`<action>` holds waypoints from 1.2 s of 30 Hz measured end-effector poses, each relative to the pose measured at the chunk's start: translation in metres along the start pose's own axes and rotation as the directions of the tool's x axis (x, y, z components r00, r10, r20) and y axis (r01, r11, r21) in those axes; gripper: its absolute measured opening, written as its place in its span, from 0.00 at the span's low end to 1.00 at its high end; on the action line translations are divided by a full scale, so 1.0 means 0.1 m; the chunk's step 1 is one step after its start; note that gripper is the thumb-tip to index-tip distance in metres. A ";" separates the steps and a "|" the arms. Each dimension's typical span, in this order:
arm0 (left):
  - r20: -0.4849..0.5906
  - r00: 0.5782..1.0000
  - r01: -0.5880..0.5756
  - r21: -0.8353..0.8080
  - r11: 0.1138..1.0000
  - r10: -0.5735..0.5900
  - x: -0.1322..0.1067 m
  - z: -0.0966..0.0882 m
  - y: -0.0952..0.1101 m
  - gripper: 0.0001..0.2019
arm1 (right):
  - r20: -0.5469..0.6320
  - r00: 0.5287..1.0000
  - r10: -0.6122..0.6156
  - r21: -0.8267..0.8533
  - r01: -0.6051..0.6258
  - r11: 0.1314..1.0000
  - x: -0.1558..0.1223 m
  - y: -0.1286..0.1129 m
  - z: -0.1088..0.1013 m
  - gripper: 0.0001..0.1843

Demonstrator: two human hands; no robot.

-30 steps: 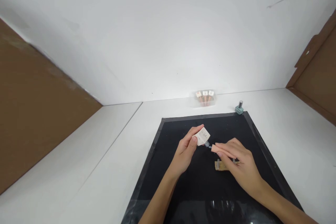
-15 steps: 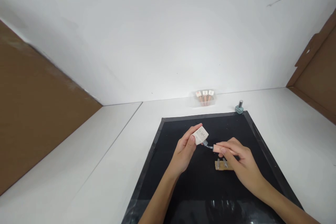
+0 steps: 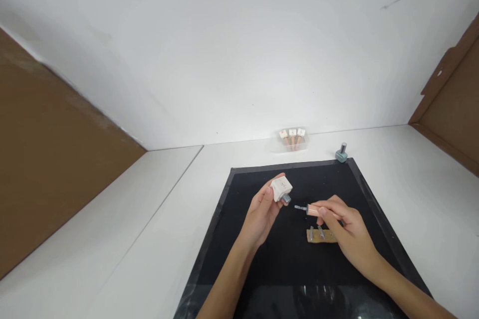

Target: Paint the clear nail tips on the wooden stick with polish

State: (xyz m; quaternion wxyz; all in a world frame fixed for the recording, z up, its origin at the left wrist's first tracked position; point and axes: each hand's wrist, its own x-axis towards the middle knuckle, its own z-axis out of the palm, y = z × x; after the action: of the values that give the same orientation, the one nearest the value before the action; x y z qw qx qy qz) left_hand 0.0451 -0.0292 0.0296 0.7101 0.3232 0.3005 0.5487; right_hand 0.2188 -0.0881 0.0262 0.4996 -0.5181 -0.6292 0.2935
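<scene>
My left hand (image 3: 264, 212) grips a small white nail polish bottle (image 3: 281, 189), tilted with its grey neck toward the right. My right hand (image 3: 342, 232) pinches the pink cap (image 3: 318, 210) of the bottle's brush, whose thin tip (image 3: 299, 207) points left, a short gap away from the neck. Both hands hover over a black mat (image 3: 262, 259). Just under my right hand a tan strip (image 3: 320, 236) lies on the mat with a few grey nail tips on it.
A clear tray with three pink-capped bottles (image 3: 292, 138) stands by the back wall. A teal nail polish bottle (image 3: 341, 153) sits at the mat's far right corner. The mat lies on a white table (image 3: 149, 219); brown panels flank both sides.
The brush has come out of the bottle: my right hand drew the cap to the right while my left hand lifted and tilted the bottle away.
</scene>
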 end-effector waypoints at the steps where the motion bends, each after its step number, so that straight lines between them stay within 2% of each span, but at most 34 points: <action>1: -0.007 1.000 0.018 -0.031 0.999 -0.019 0.01 0.00 0.00 0.21 | -0.008 1.000 -0.006 0.001 0.006 1.000 0.01 -0.01 0.00 0.16; 6: -0.006 0.990 0.136 -0.188 0.973 -0.140 0.04 -0.03 -0.02 0.22 | -0.065 0.996 -0.064 -0.056 0.060 0.997 0.03 -0.02 -0.02 0.14; 9: 0.014 0.982 0.184 -0.243 0.952 -0.187 0.04 -0.05 -0.03 0.22 | -0.133 0.979 -0.156 -0.100 0.144 0.985 0.04 -0.02 -0.03 0.10; 14: 0.022 0.978 0.207 -0.276 0.939 -0.209 0.04 -0.06 -0.04 0.19 | -0.167 0.885 -0.434 -0.239 0.391 0.889 0.04 -0.10 -0.01 0.13; 18: 0.050 0.980 0.197 -0.249 0.948 -0.190 0.02 -0.05 -0.03 0.22 | -0.131 0.825 -0.549 -0.315 0.491 0.813 0.03 -0.16 0.02 0.15; 25: 0.049 0.984 0.176 -0.190 0.966 -0.169 0.00 -0.01 -0.02 0.24 | -0.071 0.781 -0.621 -0.399 0.548 0.735 0.01 -0.18 0.05 0.14; 36: 0.106 0.981 0.175 -0.143 0.974 -0.160 -0.01 -0.02 -0.04 0.33 | -0.078 0.772 -0.630 -0.442 0.540 0.716 0.02 -0.17 0.05 0.14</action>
State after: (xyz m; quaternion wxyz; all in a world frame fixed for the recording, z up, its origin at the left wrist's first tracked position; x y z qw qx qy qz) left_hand 0.0453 -0.0308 0.0253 0.7896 0.2672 0.2505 0.4923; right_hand 0.2076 -0.0906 0.0404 0.5191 -0.4099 -0.7464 -0.0741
